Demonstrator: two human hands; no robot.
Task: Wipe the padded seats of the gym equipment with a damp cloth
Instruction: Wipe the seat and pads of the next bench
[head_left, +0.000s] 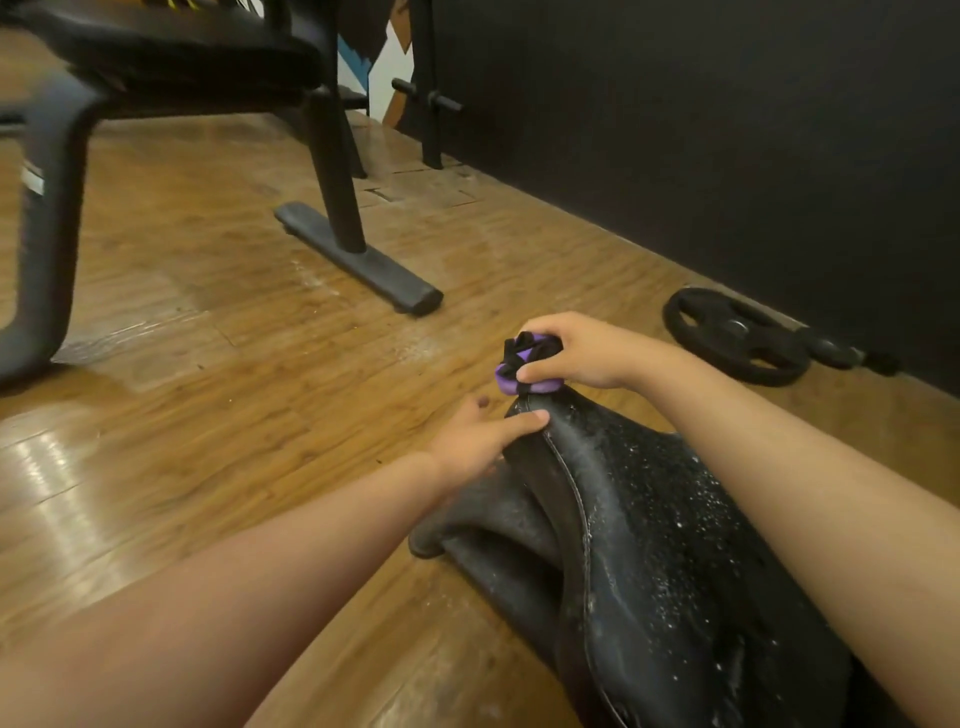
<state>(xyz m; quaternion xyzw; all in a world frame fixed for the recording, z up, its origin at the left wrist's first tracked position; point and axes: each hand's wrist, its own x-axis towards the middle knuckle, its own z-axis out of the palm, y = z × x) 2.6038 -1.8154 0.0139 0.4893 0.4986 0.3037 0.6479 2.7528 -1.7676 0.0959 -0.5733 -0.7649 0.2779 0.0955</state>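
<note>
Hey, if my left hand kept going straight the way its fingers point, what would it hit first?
The narrow end of the black padded seat, which the left hand touches now; the purple cloth seems to sit just beyond.

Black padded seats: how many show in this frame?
2. One speckled black padded seat in the foreground, lower right; one black padded bench seat at upper left. More may be outside the view.
</note>
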